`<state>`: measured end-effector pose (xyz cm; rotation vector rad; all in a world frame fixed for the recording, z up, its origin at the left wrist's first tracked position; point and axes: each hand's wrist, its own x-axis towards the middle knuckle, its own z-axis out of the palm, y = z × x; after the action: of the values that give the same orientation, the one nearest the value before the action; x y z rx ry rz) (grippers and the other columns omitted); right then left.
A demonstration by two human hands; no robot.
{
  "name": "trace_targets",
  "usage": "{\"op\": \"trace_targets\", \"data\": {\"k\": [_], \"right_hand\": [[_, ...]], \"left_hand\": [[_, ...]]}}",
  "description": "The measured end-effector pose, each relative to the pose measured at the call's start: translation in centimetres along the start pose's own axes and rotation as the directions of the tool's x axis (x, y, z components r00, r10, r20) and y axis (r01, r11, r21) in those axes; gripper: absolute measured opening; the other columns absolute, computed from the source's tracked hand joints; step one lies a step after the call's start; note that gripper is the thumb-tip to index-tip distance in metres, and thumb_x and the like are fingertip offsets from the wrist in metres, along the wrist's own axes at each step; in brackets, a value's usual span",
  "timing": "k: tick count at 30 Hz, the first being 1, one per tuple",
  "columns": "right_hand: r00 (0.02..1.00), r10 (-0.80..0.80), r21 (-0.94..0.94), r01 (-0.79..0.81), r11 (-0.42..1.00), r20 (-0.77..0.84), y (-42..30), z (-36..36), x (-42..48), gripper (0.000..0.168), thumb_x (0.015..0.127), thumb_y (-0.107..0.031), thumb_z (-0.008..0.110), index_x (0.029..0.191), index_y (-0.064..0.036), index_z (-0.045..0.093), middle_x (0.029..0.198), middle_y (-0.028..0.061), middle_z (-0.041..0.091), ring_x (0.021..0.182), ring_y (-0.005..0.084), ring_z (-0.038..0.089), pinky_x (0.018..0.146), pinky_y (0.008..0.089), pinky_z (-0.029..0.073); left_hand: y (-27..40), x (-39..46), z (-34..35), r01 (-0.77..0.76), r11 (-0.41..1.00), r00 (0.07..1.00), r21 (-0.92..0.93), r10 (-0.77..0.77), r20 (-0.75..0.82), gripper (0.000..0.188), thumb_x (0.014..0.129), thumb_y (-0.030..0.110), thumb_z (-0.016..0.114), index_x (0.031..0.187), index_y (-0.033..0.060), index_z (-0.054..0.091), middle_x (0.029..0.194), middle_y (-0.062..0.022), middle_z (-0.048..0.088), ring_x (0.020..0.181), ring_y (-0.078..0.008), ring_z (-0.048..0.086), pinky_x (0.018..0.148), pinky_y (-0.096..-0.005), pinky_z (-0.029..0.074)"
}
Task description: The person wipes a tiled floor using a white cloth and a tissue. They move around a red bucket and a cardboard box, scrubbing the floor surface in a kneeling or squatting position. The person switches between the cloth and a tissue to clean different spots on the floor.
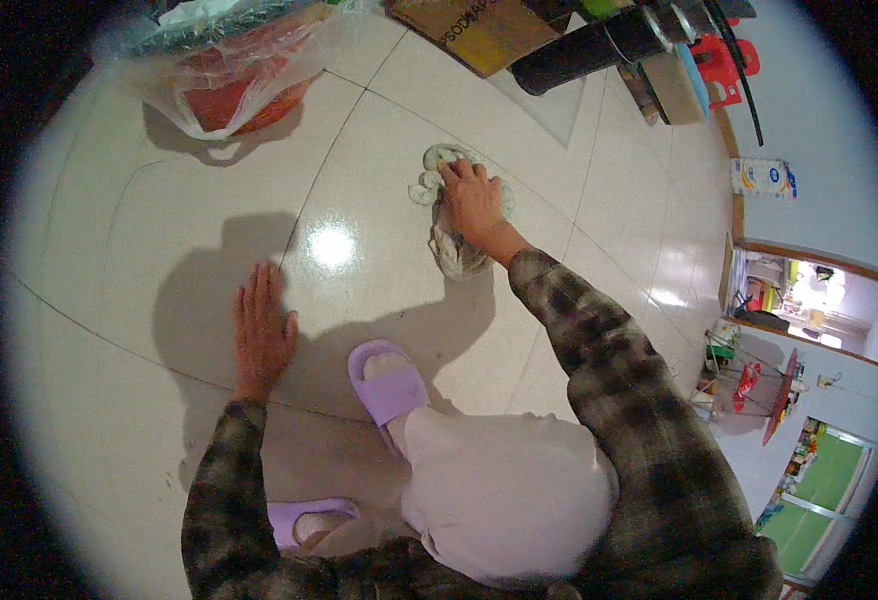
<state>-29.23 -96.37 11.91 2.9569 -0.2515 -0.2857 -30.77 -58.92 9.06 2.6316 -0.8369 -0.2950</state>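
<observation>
My right hand (476, 202) grips and presses a crumpled, damp-looking pale cloth (457, 251) against the glossy tiled floor (379, 285). Folds of the cloth stick out past the fingertips and below the palm. My left hand (262, 326) is held flat, palm down, with its fingers stretched out and nothing in it; whether it rests on the floor or hovers just over it, I cannot tell. Between and below the hands, a purple slipper (390, 386) is on one foot, and another purple slipper (315, 517) shows lower left.
A clear plastic bag around a red basin (274, 105) stands at the upper left. A cardboard box (484, 37) and a black tube (574, 64) are at the top. Right of them are a red plastic stool (716, 67) and, farther off, a round-topped table (782, 397).
</observation>
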Motion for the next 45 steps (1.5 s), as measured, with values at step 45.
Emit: {"op": "trace_targets", "data": {"k": [45], "right_hand": [[0.989,-0.139,0.028,0.14,0.99,-0.047,-10.0,-4.4,17.6,0.039,0.081,-0.022,0.061,0.119,-0.025,0.061,0.122,0.0033,0.054,0.113,0.0279,0.047,0.088,0.048,0.036]], "left_hand": [[-0.3,-0.1,-1.0,0.009,1.0,0.994,0.019,-0.011,0.113,0.072,0.085,0.028,0.055,0.144,-0.0003,0.026,0.151,-0.016,0.024,0.142,-0.0291,0.021,0.114,-0.0458,0.018]]}}
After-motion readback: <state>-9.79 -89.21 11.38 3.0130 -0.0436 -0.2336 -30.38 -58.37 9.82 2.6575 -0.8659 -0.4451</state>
